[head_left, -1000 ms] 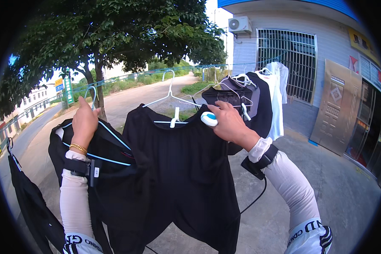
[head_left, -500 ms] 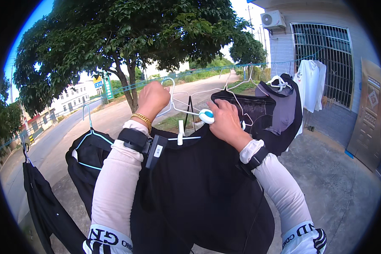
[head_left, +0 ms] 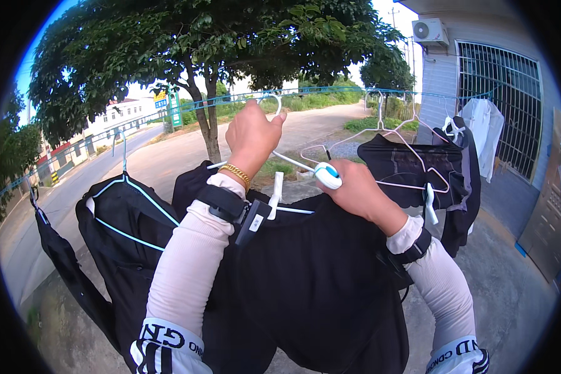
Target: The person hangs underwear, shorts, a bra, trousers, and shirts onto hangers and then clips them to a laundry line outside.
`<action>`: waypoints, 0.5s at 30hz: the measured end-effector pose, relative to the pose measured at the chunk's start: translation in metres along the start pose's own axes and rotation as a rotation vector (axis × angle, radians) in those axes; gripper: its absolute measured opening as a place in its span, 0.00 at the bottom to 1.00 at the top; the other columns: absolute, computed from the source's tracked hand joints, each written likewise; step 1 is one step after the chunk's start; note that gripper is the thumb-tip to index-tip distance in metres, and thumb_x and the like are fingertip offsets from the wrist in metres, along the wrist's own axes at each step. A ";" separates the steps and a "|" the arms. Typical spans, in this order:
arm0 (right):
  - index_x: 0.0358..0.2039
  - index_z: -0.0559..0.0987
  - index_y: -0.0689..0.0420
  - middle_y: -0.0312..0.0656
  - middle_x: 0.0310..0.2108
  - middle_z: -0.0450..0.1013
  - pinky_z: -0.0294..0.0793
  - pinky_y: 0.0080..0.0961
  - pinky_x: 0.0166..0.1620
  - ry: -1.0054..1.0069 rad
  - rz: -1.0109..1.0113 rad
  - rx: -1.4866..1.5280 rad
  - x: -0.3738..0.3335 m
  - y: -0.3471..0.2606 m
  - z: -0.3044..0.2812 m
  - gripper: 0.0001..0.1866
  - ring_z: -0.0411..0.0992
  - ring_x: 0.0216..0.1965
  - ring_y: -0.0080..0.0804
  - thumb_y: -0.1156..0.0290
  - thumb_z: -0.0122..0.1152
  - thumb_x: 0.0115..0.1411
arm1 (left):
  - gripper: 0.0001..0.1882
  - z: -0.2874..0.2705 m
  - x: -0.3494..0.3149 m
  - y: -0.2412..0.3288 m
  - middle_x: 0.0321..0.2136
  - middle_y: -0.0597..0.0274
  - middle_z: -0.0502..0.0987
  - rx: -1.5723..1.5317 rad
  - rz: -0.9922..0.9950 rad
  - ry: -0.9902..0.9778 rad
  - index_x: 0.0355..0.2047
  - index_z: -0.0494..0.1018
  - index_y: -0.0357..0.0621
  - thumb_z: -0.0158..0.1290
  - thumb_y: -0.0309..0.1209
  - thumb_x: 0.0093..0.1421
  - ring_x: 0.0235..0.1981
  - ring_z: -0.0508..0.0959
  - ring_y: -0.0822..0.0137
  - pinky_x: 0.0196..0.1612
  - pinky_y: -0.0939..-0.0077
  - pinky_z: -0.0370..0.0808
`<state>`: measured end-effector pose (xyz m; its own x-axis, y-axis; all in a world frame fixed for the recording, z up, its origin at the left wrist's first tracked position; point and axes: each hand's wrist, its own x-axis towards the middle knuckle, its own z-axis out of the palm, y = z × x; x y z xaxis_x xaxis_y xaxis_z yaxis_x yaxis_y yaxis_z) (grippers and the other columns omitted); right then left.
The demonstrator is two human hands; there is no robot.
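Observation:
A white clothes hanger (head_left: 295, 160) is between my hands. My left hand (head_left: 254, 134) is closed around its upper part, just below the curved hook. The hook is level with the blue clothesline (head_left: 321, 90); whether it loops over it I cannot tell. My right hand (head_left: 358, 193) grips the hanger's rounded white-and-blue end. Below hangs a large black garment (head_left: 318, 280), its neckline near my right fingers. A white clip (head_left: 276, 193) stands at a pale bar by the garment's top edge.
At left, a black garment (head_left: 128, 218) hangs on a light-blue hanger, beside black trousers (head_left: 68, 274). Dark clothes (head_left: 405, 165) and a white shirt (head_left: 483, 128) hang at right. Behind are a tree (head_left: 212, 118), a road and a wall with a barred window (head_left: 498, 100).
The view has shifted, and both hands with the hanger sit further right in the picture. My left hand is higher. The black garments at left have swung and spread; both grips stay closed.

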<state>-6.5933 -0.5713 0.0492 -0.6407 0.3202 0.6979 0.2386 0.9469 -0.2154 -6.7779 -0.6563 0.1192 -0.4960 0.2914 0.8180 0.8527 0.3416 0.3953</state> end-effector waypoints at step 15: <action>0.32 0.77 0.60 0.52 0.31 0.72 0.71 0.46 0.37 0.078 -0.301 0.254 -0.003 0.013 -0.006 0.10 0.72 0.33 0.56 0.81 0.56 0.46 | 0.27 -0.002 -0.009 0.005 0.21 0.38 0.76 0.114 -0.057 0.123 0.22 0.74 0.31 0.57 0.49 0.53 0.27 0.78 0.44 0.31 0.55 0.74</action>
<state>-6.5836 -0.5601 0.0481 -0.5951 0.0335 0.8030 -0.1455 0.9781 -0.1487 -6.7689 -0.6593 0.1150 -0.5131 0.1595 0.8434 0.7963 0.4552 0.3984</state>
